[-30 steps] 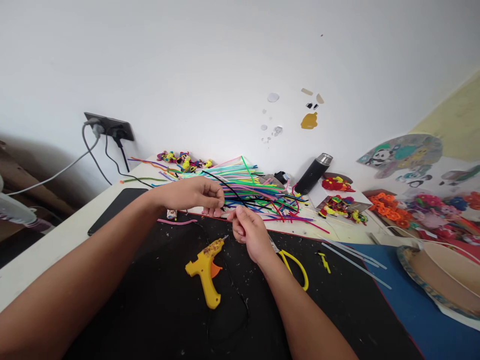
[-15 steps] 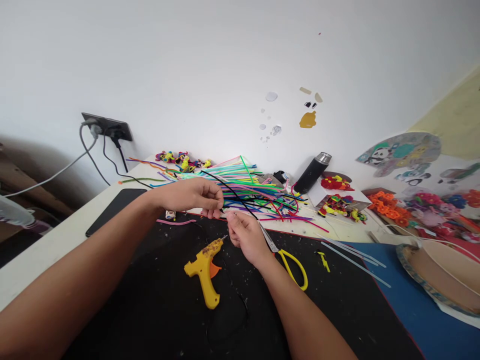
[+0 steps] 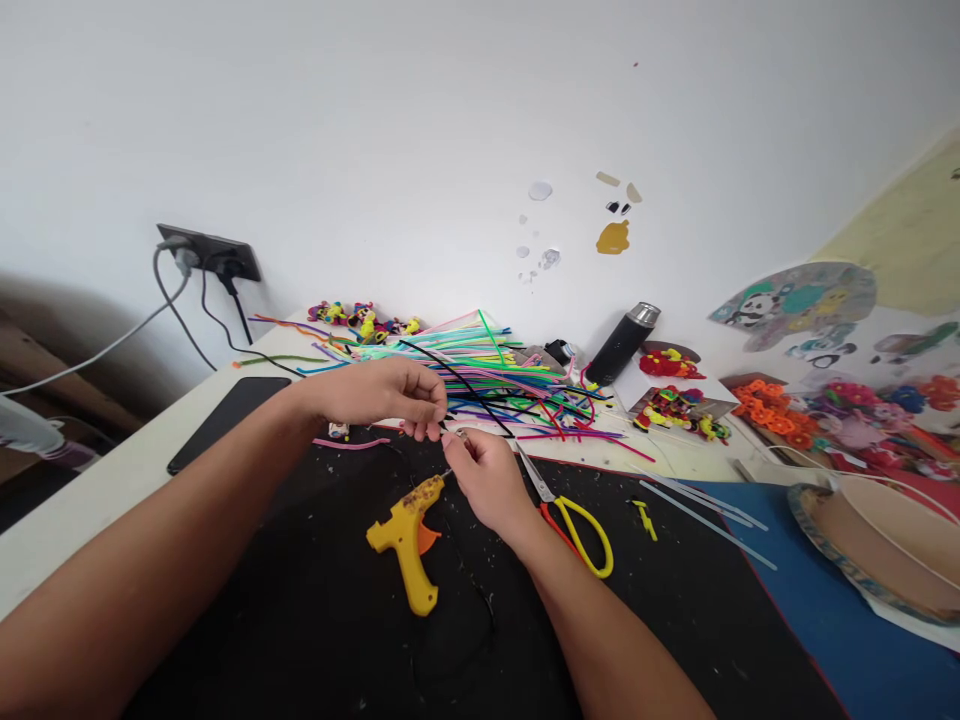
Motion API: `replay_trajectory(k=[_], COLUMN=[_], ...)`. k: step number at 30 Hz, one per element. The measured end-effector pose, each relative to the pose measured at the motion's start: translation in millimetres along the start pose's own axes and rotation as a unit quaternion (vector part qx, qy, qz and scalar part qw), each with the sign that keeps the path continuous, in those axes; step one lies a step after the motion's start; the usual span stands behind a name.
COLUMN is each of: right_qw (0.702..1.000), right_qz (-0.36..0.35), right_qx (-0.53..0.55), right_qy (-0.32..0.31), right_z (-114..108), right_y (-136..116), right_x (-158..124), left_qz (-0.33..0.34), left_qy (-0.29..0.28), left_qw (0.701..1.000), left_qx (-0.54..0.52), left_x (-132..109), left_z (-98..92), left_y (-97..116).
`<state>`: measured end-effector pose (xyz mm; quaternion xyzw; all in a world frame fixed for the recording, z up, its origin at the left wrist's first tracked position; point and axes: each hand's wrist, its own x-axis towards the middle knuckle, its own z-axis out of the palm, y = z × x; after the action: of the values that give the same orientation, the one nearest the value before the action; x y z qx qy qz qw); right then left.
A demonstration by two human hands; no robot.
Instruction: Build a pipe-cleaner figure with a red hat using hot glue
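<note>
The left hand [image 3: 382,390] had its fingertips bunched; I couldn't tell what, if anything, they gripped. Beyond both hands a black stem [image 3: 475,390] slanted down rightward, its lower end nearer the right hand [image 3: 489,482]. That hand's fingers were curled just beside the left's, their hold hidden from me.

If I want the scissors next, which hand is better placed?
Probably the right hand: the scissors lie close beside it, on its right. The left hand is farther off, and would likely have to reach across the right one.
</note>
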<state>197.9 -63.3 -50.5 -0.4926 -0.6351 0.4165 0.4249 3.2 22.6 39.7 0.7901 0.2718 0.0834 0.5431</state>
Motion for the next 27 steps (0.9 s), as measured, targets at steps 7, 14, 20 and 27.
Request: replay_trajectory(k=[7,14,20,27], right_qw=[1.000,1.000,1.000,1.000], right_qz=[-0.006,0.006,-0.001,0.004], right_qx=[-0.020,-0.020,-0.021,-0.016], right_qy=[0.009,0.010,0.008,0.008], right_z=[0.9,1.6,1.8,1.4], right_y=[-0.9,1.4,2.0,2.8], right_x=[0.5,1.7,1.6,1.8], left_qz=[0.004,0.003,0.006,0.007], left_qy=[-0.004,-0.010,-0.012,-0.012], left_qw=[1.000,1.000,1.000,1.000], left_qx=[-0.001,-0.009,0.003,0.018], left_x=[1.4,2.8,4.5,5.1], left_z=[1.8,1.9,3.1,3.6], left_y=[-3.1,-6.6,-8.0,-9.2])
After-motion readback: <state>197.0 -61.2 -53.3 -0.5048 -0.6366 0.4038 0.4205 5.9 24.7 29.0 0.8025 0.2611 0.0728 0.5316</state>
